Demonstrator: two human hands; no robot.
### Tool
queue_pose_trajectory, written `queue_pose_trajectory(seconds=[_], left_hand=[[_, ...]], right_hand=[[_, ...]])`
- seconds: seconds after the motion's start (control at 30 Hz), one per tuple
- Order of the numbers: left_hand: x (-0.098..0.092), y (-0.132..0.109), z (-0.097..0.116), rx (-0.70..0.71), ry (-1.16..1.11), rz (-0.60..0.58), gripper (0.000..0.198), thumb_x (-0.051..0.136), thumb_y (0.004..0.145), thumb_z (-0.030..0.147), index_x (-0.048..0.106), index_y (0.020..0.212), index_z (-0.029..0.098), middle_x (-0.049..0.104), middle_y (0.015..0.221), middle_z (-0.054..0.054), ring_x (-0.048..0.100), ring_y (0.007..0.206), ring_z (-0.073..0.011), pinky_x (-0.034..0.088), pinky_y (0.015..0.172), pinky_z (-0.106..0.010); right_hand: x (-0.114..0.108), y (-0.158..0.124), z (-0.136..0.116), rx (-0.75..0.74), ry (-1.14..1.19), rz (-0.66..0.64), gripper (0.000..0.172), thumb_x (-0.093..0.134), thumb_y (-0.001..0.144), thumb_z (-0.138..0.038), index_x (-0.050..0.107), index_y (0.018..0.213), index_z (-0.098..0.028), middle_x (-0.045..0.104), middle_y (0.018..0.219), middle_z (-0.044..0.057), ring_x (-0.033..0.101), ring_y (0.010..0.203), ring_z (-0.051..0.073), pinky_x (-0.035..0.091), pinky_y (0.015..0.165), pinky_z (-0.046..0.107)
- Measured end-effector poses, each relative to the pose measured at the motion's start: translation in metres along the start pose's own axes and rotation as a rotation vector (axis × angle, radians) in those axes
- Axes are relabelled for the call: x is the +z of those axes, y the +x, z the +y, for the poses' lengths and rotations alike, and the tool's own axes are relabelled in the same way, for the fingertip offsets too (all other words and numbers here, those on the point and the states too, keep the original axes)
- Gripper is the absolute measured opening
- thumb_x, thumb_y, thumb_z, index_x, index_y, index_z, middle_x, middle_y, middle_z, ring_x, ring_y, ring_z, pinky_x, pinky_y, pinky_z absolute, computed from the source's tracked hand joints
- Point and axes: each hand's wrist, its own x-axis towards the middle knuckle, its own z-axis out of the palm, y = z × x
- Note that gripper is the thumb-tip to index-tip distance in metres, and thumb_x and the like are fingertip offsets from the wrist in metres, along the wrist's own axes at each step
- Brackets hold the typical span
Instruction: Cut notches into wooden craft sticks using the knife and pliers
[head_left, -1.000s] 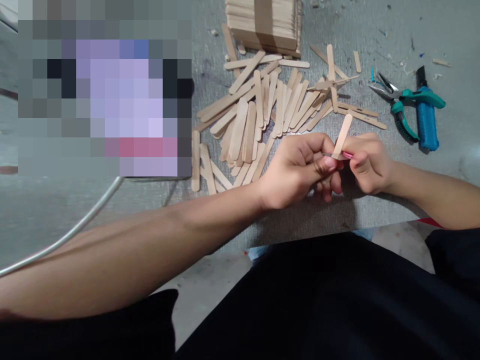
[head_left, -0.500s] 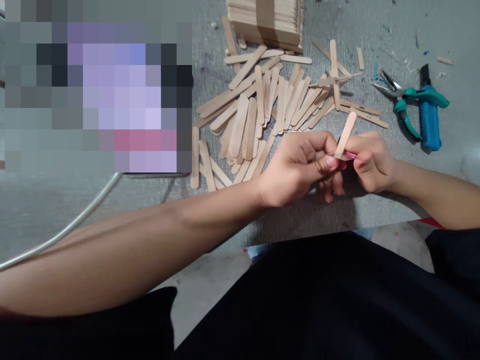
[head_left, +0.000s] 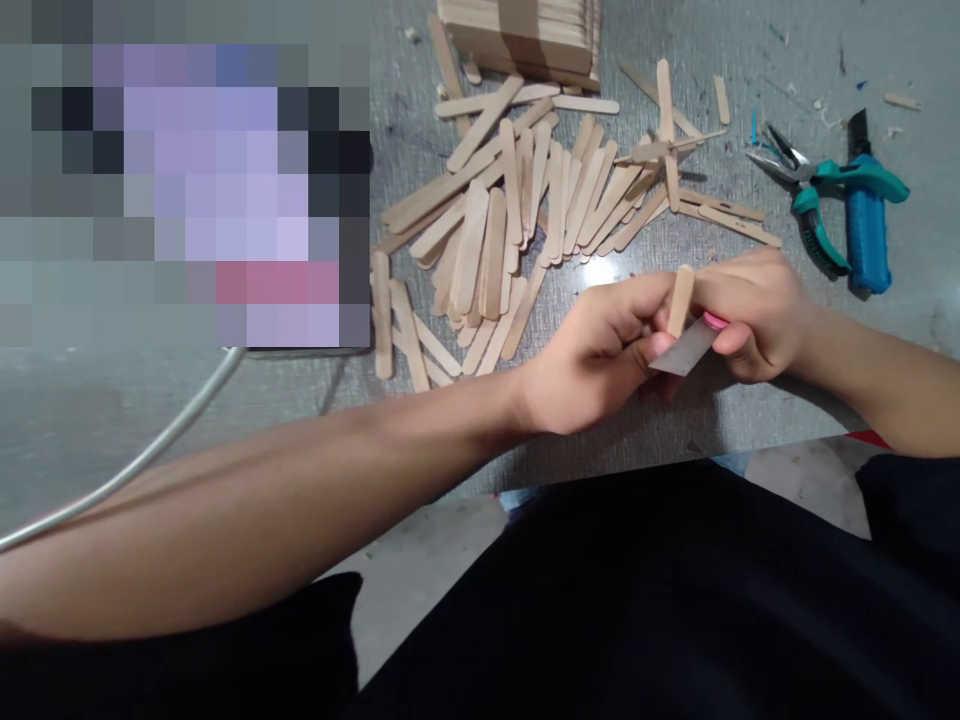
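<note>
My left hand [head_left: 600, 350] pinches a wooden craft stick [head_left: 681, 302] that points up from its fingertips. Most of the stick's lower end is hidden by the fingers. Close beside it, my right hand [head_left: 754, 310] is closed around a pink-handled utility knife [head_left: 682, 348], whose flat metal blade points down and left past the stick. Only a bit of pink shows between the fingers. Whether the edge touches the wood I cannot tell. Both hands are just above the table [head_left: 585, 465], near its front edge.
Loose craft sticks [head_left: 472, 250] lie heaped beyond my hands, with a banded stack of sticks [head_left: 517, 45] behind them. A few joined sticks [head_left: 667, 140] stand right of the heap. Pliers [head_left: 817, 190] lie against a blue cutter [head_left: 866, 225]. A white cable [head_left: 157, 450] crosses at left.
The knife blade has turned and now shows its flat face lower down. The stick sits lower and more upright, with less of it showing. My right hand has rolled over slightly.
</note>
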Motion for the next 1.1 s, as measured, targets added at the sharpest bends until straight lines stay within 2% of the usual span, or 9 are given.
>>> queue_pose_trajectory(seconds=[0.1,0.27,0.4,0.47,0.57,0.67,0.8,0.97,1.1], left_hand=[[0.000,-0.001,-0.003,-0.001,0.086,-0.002,0.056,0.078,0.109,0.069,0.052,0.083,0.027,0.067,0.067,-0.001,0.061,0.060,-0.0158,0.051,0.057,-0.031],[-0.001,-0.005,-0.005,-0.006,0.178,-0.028,0.039,0.079,0.107,0.037,0.053,0.081,0.026,0.068,0.069,-0.001,0.065,0.066,-0.0170,0.050,0.059,-0.031],[0.000,-0.005,-0.003,0.023,0.214,-0.027,0.030,0.075,0.097,0.015,0.053,0.080,0.026,0.065,0.069,0.002,0.064,0.065,-0.0157,0.047,0.058,-0.030],[0.001,-0.003,-0.001,0.031,0.233,-0.012,0.028,0.075,0.092,0.009,0.055,0.080,0.025,0.064,0.069,0.003,0.062,0.063,-0.0146,0.045,0.057,-0.030],[0.003,0.000,0.002,0.007,0.237,0.019,0.029,0.080,0.092,0.013,0.058,0.076,0.024,0.064,0.068,0.002,0.058,0.061,-0.0140,0.044,0.056,-0.030],[0.005,0.001,0.005,-0.036,0.223,0.037,0.031,0.083,0.092,0.017,0.059,0.074,0.023,0.063,0.067,0.002,0.056,0.060,-0.0127,0.043,0.056,-0.030],[0.007,0.003,0.003,-0.118,0.176,0.075,0.025,0.084,0.091,0.017,0.062,0.078,0.022,0.063,0.068,0.003,0.056,0.061,-0.0121,0.045,0.058,-0.029],[0.002,0.006,-0.002,-0.170,-0.080,0.040,0.036,0.092,0.096,0.037,0.061,0.084,0.023,0.063,0.061,0.003,0.051,0.048,-0.0102,0.041,0.045,-0.026],[-0.001,0.004,0.001,-0.244,-0.096,0.083,0.049,0.099,0.094,0.050,0.063,0.077,0.020,0.072,0.064,-0.002,0.058,0.045,-0.0101,0.043,0.039,-0.023]], right_hand=[[0.001,-0.005,0.001,0.032,-0.039,-0.053,0.074,0.015,0.124,-0.076,0.060,0.093,-0.027,0.059,0.073,0.000,0.050,0.061,0.017,0.031,0.059,0.039],[0.009,-0.012,0.004,0.078,-0.075,-0.049,0.079,0.010,0.119,-0.084,0.056,0.090,-0.027,0.056,0.072,0.001,0.045,0.062,0.017,0.027,0.060,0.041],[0.013,-0.012,0.003,0.074,-0.088,-0.018,0.079,0.011,0.119,-0.085,0.054,0.087,-0.027,0.056,0.071,0.000,0.043,0.060,0.015,0.025,0.058,0.040],[0.012,-0.011,0.001,0.092,-0.095,-0.047,0.080,0.008,0.119,-0.085,0.053,0.086,-0.027,0.056,0.070,0.000,0.041,0.060,0.015,0.025,0.058,0.040],[0.010,-0.009,-0.003,0.125,-0.089,-0.087,0.079,0.007,0.118,-0.085,0.051,0.085,-0.027,0.057,0.071,0.001,0.042,0.059,0.016,0.026,0.059,0.040],[0.008,-0.009,-0.005,0.116,-0.090,-0.081,0.077,0.011,0.121,-0.080,0.056,0.088,-0.027,0.061,0.073,0.003,0.047,0.062,0.018,0.029,0.060,0.042],[0.007,-0.008,-0.006,0.143,-0.099,-0.071,0.077,0.012,0.122,-0.078,0.059,0.091,-0.026,0.063,0.075,0.002,0.047,0.062,0.016,0.031,0.061,0.040],[0.007,-0.002,-0.008,0.076,0.035,0.012,0.064,0.025,0.129,-0.064,0.056,0.088,-0.025,0.061,0.077,-0.001,0.052,0.064,0.012,0.033,0.060,0.034],[0.002,0.000,-0.010,0.116,0.022,0.023,0.065,0.021,0.126,-0.071,0.043,0.084,-0.028,0.053,0.069,-0.002,0.044,0.058,0.014,0.029,0.057,0.036]])
